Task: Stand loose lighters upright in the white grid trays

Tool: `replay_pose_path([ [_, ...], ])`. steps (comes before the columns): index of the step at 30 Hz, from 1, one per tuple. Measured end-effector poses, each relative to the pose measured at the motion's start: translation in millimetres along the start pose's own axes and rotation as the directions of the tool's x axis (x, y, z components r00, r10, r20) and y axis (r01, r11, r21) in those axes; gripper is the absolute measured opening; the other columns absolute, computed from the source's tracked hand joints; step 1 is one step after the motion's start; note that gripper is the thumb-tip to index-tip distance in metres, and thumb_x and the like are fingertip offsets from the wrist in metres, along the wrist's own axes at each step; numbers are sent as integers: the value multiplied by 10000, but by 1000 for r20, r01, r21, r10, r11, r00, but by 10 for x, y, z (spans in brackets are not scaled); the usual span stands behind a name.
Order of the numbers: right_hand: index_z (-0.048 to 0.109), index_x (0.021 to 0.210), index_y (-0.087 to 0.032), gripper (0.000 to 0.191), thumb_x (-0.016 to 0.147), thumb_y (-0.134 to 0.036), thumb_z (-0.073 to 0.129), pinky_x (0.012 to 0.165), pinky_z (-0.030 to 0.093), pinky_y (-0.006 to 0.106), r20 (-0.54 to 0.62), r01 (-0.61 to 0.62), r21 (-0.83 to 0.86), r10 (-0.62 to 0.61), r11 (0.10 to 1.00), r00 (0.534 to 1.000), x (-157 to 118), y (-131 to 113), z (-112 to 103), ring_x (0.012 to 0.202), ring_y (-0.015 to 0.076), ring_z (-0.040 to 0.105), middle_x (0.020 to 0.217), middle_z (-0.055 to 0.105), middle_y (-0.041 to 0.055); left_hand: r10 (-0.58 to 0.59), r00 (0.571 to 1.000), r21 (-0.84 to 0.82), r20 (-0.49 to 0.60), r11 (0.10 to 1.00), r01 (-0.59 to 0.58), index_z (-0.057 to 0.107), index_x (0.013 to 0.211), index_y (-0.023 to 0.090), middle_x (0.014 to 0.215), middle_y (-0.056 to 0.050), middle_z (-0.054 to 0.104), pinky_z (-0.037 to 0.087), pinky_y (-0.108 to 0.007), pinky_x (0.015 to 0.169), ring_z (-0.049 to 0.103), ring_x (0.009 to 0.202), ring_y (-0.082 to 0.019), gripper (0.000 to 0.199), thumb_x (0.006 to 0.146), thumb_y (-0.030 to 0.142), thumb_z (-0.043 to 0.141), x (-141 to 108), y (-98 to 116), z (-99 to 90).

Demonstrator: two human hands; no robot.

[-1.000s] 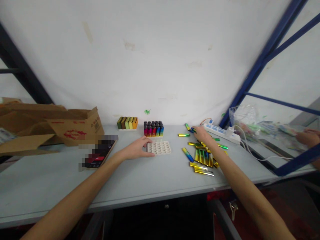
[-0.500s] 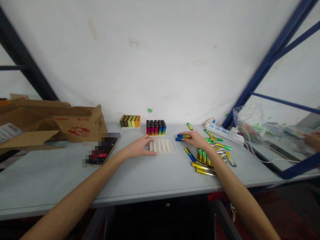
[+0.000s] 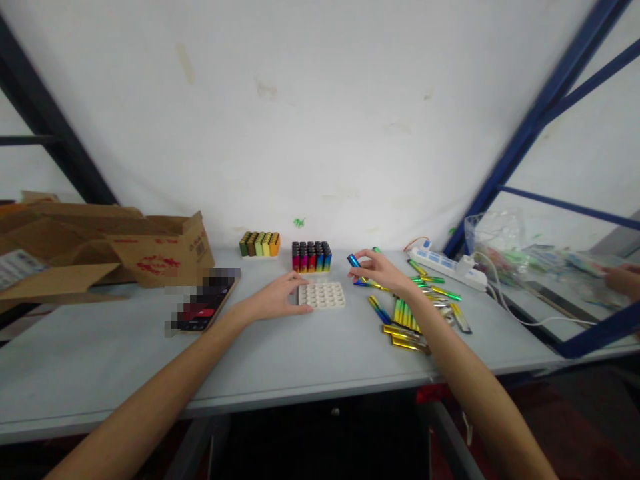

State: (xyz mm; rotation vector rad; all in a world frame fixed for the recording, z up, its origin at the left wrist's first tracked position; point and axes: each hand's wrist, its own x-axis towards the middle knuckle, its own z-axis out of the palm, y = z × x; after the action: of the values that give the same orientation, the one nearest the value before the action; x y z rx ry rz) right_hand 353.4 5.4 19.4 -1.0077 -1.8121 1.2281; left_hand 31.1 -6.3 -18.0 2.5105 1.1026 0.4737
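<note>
Bracketing the left end of a white tray with round sockets point(image 3: 323, 295), the person's left hand point(image 3: 280, 297) grips its near and far edges on the pale grey desk point(image 3: 280, 360). No visible socket is filled, so this tray seems barely begun. To its right, the right hand point(image 3: 377, 272) pinches a shiny blue tube point(image 3: 353, 261), tilted and apart from the tray. Behind, a packed block of upright black-topped multicoloured tubes point(image 3: 311, 257) and a green-to-orange block point(image 3: 260, 244) look finished. Loose metallic yellow-green tubes point(image 3: 407, 315) lie rightward, apparently what is left.
</note>
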Motion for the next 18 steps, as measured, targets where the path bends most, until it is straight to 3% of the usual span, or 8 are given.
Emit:
replay_pose_path([
  [4,447,1034,-259,467,824,-533,761,590,468,248,60,8,146,-17,989,998,69,-24,295,596,115,571,739,661,-52,16,1000,4,-24,1000,-16,615,1368,176,1312,-131,599,458,-388,1095,605,1219,-296,719,838,658,684,-4,-15,27],
  [8,415,975,-268,484,834,-629,704,459,253,189,23,-20,238,14,971,1000,86,32,533,474,72,318,610,436,-120,19,1000,-6,-25,1000,-19,629,1350,193,1299,-124,613,470,-393,1078,617,1201,-298,720,828,686,677,0,-2,21],
  [10,427,938,-262,491,838,-679,665,444,210,198,-11,-31,223,34,974,999,66,44,591,469,74,262,604,338,-121,7,1000,-6,-19,1000,-7,633,1348,183,1294,-126,617,468,-391,1080,616,1200,-299,735,822,696,677,8,8,11],
  [14,430,770,-235,546,886,-765,496,450,229,237,-135,6,0,-6,1000,991,15,20,630,493,91,273,603,327,-79,10,1000,-9,-14,1000,-10,628,1362,160,1301,-132,620,457,-377,1093,614,1208,-298,751,823,680,687,17,9,4],
  [18,339,604,-226,589,900,-720,464,516,230,263,-296,39,-343,-148,938,944,-13,-20,666,556,101,307,579,302,-43,17,999,-10,-29,1000,-18,619,1378,185,1299,-120,625,461,-371,1086,618,1206,-294,743,829,681,682,11,-17,15],
])
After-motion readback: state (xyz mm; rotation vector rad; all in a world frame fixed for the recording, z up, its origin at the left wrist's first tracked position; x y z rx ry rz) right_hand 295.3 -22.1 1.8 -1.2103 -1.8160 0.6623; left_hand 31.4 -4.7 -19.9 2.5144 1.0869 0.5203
